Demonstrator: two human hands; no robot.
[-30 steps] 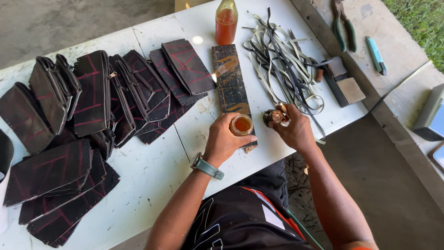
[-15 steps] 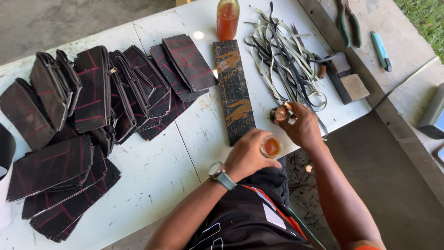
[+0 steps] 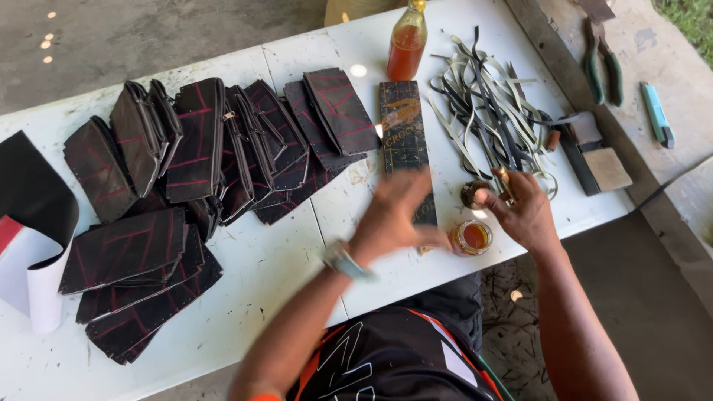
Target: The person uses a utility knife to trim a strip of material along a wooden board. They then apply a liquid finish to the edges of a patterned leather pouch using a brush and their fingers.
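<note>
Right hand (image 3: pixel 520 212) pinches the lid (image 3: pixel 475 194) and brush, jar (image 3: pixel 471 238) just below that grip, left hand (image 3: pixel 394 215) blurred, fingers spread, empty: keep the jar steady.

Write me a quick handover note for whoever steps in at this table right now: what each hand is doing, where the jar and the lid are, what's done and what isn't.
Left hand: blurred in motion over the dark strip, open, holding nothing.
Right hand: holds a small dark lid and a thin brush-like stick at the fingertips.
Small open jar of amber liquid stands on the white table near the front edge, between the hands.
Amber bottle stands at the far edge; loose strips lie to its right; dark stitched pouches are fanned out on the left.
Done: jar opened.
Left: nothing visibly applied to the strip yet; jar not yet closed.
</note>
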